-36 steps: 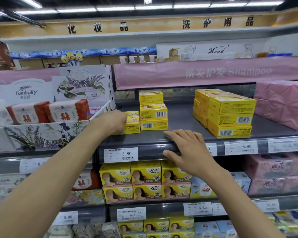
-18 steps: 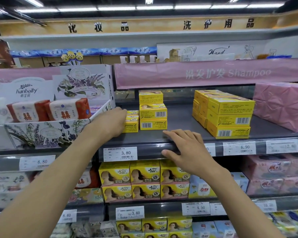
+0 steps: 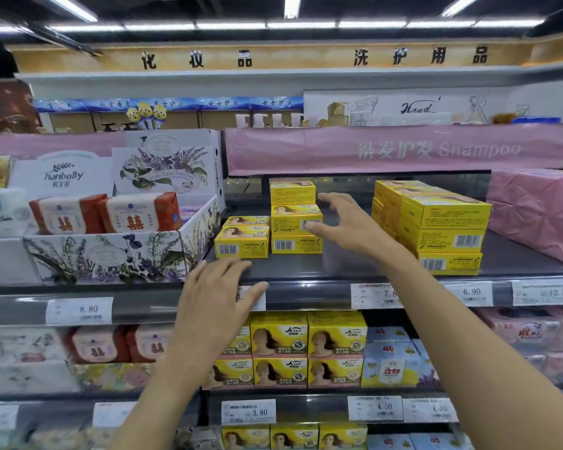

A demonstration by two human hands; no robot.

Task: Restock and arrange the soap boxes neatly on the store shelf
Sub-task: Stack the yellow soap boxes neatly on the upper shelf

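Two hands: both bare and empty; neither holds a box.
Right hand [image 3: 345, 222]: fingers spread wide apart, thumb low and fingers high, just beside the right face of the tall stack. I read that span as sized to square up the stack or lift a box. I cannot tell if it touches.
Left hand [image 3: 215, 297]: fingers straight and splayed over the shelf lip [image 3: 306, 290], hiding part of a price tag [image 3: 257, 298]. I judge it is waiting or steadying me.
Tall stack [image 3: 294, 219]: three yellow soap boxes, barcodes outward, the top one set a little back from the two below.
Low stack [image 3: 242, 241]: right against the tall stack's left side, portrait faces up, front edge further forward, so the two fronts do not line up.
Big block [image 3: 436, 228]: more yellow boxes, three high, well apart to the right. The bare shelf between looks to me like room for restocking.
Around: pink wrapped pack [image 3: 540, 212] far right, floral tray [image 3: 111, 254] on the left.
Risk: nudging the offset top box could tip it.
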